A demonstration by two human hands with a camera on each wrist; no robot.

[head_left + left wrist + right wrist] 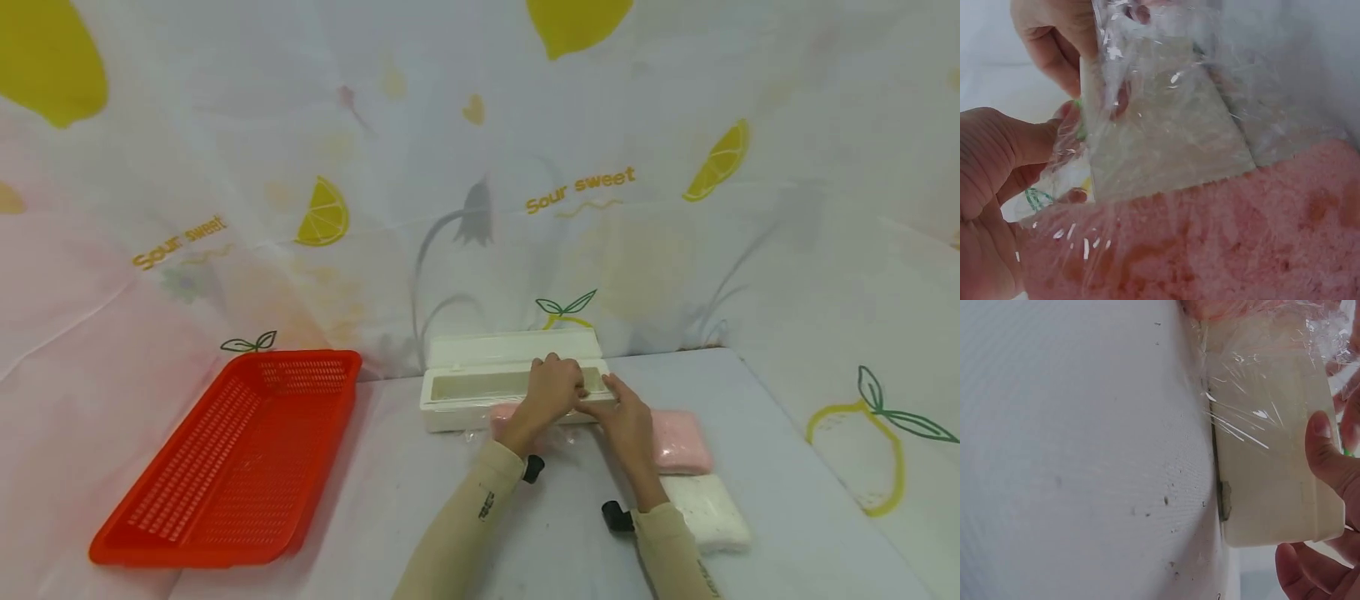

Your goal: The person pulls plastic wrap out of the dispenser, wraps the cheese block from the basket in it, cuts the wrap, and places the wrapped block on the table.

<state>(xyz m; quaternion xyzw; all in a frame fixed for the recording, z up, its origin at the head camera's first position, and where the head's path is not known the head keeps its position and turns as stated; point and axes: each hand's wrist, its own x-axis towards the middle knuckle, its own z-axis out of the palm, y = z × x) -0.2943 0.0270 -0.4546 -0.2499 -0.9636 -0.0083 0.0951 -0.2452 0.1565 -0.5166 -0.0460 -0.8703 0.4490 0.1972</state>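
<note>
A long white box [450,417] stands at the back of the table against the backdrop, its hinged lid [517,346] raised. My left hand [555,392] is at the box opening, its fingers curled on the clear plastic wrapper [1166,94] of a pink package [1210,244]. The package hangs in front of the box, partly behind my left wrist in the head view. My right hand [626,421] grips the right end of the box, thumb [1319,437] on the front face and other fingers around the end. The wrapper stretches over the box front.
At the left stands a red perforated basket [322,467]. To the right of my right forearm lie another pink package [678,442] and a white package [705,512]. A lemon-print backdrop [420,125] rises behind the table.
</note>
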